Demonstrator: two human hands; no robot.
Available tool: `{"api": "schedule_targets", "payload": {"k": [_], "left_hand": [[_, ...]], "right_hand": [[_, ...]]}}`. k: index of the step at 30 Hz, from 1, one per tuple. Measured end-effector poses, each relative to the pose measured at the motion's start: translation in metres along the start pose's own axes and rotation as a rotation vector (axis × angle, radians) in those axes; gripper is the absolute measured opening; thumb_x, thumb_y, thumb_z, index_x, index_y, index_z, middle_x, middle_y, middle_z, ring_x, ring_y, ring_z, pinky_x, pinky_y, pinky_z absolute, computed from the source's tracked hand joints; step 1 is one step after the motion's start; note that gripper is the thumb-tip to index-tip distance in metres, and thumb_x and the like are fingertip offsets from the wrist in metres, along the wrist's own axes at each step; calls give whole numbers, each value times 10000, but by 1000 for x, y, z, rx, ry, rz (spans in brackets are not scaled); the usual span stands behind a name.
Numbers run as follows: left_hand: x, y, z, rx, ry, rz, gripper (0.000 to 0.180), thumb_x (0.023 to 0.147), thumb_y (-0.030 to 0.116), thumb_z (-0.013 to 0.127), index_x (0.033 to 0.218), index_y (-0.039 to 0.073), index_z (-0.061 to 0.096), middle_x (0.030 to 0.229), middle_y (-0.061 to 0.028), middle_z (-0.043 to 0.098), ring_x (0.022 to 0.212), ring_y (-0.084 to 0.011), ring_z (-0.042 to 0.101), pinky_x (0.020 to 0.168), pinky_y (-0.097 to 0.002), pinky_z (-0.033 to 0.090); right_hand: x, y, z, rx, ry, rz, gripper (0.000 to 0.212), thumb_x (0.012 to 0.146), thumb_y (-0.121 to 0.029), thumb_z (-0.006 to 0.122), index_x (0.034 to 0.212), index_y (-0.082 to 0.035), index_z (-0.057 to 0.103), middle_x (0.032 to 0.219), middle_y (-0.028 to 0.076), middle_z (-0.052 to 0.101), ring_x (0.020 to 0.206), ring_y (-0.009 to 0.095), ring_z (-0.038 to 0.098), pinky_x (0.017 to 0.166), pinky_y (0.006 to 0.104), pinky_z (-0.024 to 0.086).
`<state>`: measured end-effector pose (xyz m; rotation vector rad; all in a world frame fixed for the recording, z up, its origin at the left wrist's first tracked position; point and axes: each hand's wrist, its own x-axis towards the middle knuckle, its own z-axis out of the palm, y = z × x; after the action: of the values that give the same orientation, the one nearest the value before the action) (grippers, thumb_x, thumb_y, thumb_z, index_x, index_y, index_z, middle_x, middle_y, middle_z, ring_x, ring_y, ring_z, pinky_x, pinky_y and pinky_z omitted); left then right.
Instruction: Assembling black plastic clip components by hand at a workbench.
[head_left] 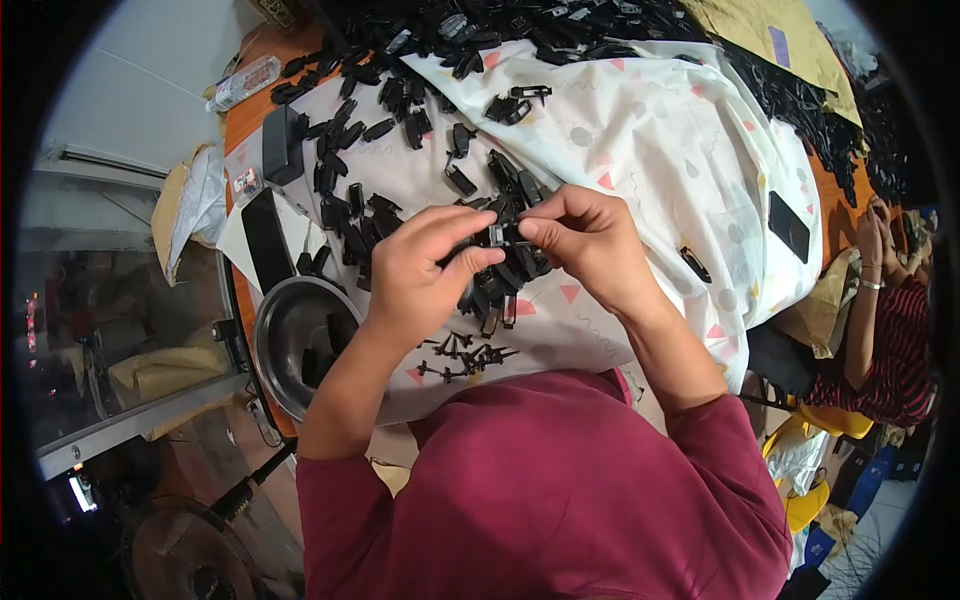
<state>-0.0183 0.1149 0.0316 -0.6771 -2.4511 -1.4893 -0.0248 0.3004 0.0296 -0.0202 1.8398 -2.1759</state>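
Between thumb and fingers, my left hand [415, 265] pinches a small black plastic part with a pale, shiny face [496, 235]. My right hand [592, 238] is closed right beside it, its thumb and index finger pinching a thin dark piece that meets the part; its exact shape is mostly covered. Below and around the hands lie many similar black plastic parts [515, 180], partly hidden by my fingers. Nearer my body, a loose group of small black stem-like pieces [465, 357] rests on the patterned white cloth [640, 150].
A metal bowl [262, 345] with dark pieces inside stands by my left forearm. Beyond it are a black slab-like device [267, 240], a dark box [283, 145] and a clear bottle [245, 83]. A phone [789, 227] lies at right, near another person [868, 335]. Black parts heap up at the far edge.
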Motion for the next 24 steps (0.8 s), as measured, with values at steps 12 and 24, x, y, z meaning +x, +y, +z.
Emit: {"api": "schedule_targets", "payload": {"k": [12, 24], "left_hand": [[-13, 3, 31, -841, 77, -667, 357, 803, 121, 622, 1128, 3, 533, 893, -64, 596, 613, -84, 549, 539, -249, 533], [-58, 5, -62, -35, -80, -585, 257, 771, 49, 567, 1022, 16, 604, 893, -55, 620, 682, -85, 546, 624, -207, 438]], "right_hand": [[-17, 27, 18, -124, 242, -431, 198, 782, -37, 624, 958, 33, 563, 973, 80, 522, 692, 90, 543, 518, 202, 455], [-7, 27, -38, -195, -87, -101, 281, 821, -46, 566, 1091, 20, 529, 864, 63, 607, 754, 99, 559, 681, 241, 467]]}}
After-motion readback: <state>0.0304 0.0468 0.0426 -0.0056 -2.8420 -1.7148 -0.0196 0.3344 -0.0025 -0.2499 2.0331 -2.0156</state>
